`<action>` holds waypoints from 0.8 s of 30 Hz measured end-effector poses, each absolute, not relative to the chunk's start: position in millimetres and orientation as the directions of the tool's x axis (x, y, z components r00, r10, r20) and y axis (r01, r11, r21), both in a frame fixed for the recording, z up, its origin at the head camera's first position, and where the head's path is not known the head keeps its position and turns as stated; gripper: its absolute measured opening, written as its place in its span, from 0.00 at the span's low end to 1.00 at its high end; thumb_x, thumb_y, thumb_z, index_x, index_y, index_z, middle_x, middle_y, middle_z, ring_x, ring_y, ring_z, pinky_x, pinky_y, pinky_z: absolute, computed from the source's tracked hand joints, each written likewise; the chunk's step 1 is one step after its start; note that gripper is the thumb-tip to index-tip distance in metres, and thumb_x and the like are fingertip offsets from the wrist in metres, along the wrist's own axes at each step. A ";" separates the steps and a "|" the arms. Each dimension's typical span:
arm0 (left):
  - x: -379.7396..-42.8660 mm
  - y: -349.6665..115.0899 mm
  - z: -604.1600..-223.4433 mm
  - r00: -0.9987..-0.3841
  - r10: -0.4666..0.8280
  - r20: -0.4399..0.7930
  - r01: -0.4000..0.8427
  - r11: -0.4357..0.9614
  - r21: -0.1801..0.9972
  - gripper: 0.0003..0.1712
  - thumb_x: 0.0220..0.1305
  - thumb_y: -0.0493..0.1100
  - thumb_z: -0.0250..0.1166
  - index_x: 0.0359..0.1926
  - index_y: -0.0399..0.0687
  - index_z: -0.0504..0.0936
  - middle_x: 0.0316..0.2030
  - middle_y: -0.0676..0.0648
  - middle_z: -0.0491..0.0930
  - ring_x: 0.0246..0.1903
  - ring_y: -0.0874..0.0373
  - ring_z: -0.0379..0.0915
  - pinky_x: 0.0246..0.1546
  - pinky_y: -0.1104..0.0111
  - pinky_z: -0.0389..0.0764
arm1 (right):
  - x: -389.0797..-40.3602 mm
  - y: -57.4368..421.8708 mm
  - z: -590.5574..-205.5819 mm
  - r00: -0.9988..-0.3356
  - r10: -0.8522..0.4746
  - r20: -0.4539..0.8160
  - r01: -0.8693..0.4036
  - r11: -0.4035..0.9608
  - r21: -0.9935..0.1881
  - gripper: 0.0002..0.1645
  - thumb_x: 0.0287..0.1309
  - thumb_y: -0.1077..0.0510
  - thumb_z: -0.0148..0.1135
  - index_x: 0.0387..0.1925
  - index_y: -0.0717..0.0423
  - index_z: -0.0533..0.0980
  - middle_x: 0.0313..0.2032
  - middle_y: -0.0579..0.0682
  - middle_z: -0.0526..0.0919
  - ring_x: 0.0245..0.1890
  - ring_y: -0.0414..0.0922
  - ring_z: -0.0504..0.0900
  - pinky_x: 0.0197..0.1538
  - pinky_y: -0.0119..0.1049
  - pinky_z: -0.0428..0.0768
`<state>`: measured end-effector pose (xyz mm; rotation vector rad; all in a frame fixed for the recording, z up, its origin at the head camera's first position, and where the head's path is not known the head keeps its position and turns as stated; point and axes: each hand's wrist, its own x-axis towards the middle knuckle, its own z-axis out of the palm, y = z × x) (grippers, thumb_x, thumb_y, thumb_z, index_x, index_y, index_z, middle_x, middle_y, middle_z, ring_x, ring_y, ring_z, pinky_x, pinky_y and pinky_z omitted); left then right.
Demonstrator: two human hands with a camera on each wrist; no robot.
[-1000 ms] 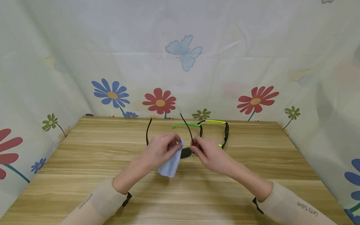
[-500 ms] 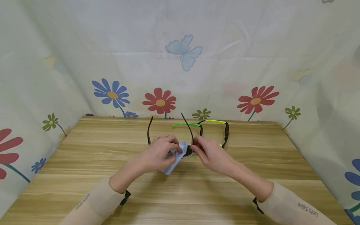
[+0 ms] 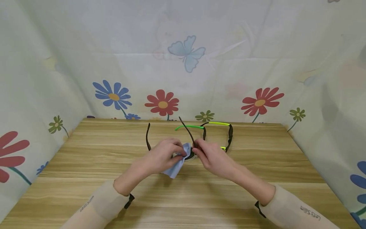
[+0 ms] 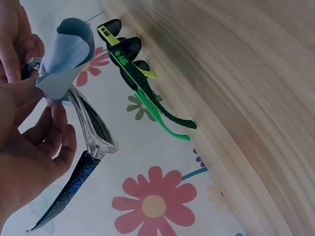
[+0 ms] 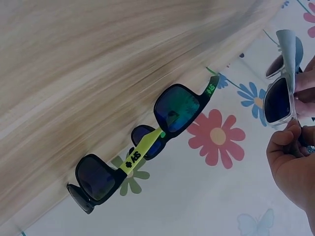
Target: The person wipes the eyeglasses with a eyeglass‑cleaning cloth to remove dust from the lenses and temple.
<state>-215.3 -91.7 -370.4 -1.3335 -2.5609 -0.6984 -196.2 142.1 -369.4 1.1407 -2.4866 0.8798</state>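
Clear-framed sunglasses [image 5: 278, 101] with dark lenses are held above the table, their dark patterned temples [image 4: 69, 191] unfolded and pointing away in the head view. My right hand [image 3: 215, 159] pinches them at the right hinge corner. A light blue cleaning cloth [image 3: 173, 170] is gripped between the thumb and fingers of my left hand [image 3: 166, 156], wrapped over the frame and part of a lens near the bridge. In the left wrist view the cloth stands up in a loose fold, and one dark lens [image 4: 98, 120] shows beside it. The cloth hides the middle of the frame.
Beyond my hands, two more pairs of sunglasses rest on the wooden table [image 3: 114, 140]: one with green temples [image 3: 190, 126], the other with yellow temples [image 3: 220, 123] and a black front. A flower-printed curtain [image 3: 217, 79] surrounds the table on the back and sides.
My left hand has brought the cloth to the right, over more of the lens, and it hangs more crumpled. The held sunglasses have shifted slightly left. The pairs on the table stay put.
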 end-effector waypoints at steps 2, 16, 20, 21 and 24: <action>-215.7 -90.6 -371.0 -0.580 0.726 0.369 0.812 0.480 0.331 0.04 0.64 0.35 0.73 0.40 0.44 0.91 0.39 0.51 0.83 0.43 0.56 0.78 0.45 0.64 0.81 | -196.2 141.7 -369.1 -0.652 -0.595 0.469 -0.758 0.502 -0.416 0.03 0.72 0.67 0.58 0.42 0.56 0.74 0.26 0.40 0.71 0.22 0.34 0.67 0.26 0.31 0.70; -214.1 -76.8 -369.5 -0.656 0.635 0.409 0.755 0.535 0.380 0.06 0.63 0.39 0.75 0.41 0.48 0.91 0.38 0.52 0.86 0.40 0.59 0.81 0.42 0.66 0.82 | -195.8 138.4 -369.9 -0.634 -0.599 0.489 -0.774 0.485 -0.407 0.02 0.74 0.64 0.57 0.44 0.58 0.76 0.31 0.44 0.79 0.25 0.35 0.71 0.29 0.31 0.73; -216.0 -75.7 -369.5 -0.661 0.619 0.425 0.749 0.575 0.328 0.05 0.62 0.40 0.76 0.39 0.48 0.92 0.36 0.52 0.86 0.39 0.58 0.82 0.42 0.65 0.82 | -196.0 137.8 -370.7 -0.630 -0.599 0.494 -0.777 0.475 -0.414 0.02 0.74 0.64 0.58 0.44 0.58 0.76 0.30 0.41 0.77 0.24 0.34 0.70 0.27 0.31 0.72; -216.5 -76.0 -369.1 -0.660 0.619 0.426 0.750 0.582 0.316 0.04 0.62 0.40 0.76 0.39 0.48 0.92 0.36 0.52 0.86 0.39 0.57 0.82 0.43 0.65 0.82 | -196.1 137.7 -371.0 -0.628 -0.598 0.498 -0.778 0.469 -0.417 0.02 0.73 0.64 0.59 0.44 0.58 0.76 0.30 0.41 0.77 0.23 0.34 0.70 0.27 0.30 0.72; -217.4 -77.6 -367.3 -0.671 0.617 0.411 0.738 0.606 0.295 0.04 0.62 0.41 0.76 0.38 0.49 0.92 0.37 0.52 0.87 0.41 0.56 0.83 0.45 0.62 0.82 | -196.2 137.8 -371.4 -0.620 -0.594 0.512 -0.784 0.454 -0.423 0.02 0.72 0.65 0.61 0.43 0.57 0.76 0.28 0.40 0.76 0.22 0.33 0.70 0.25 0.30 0.72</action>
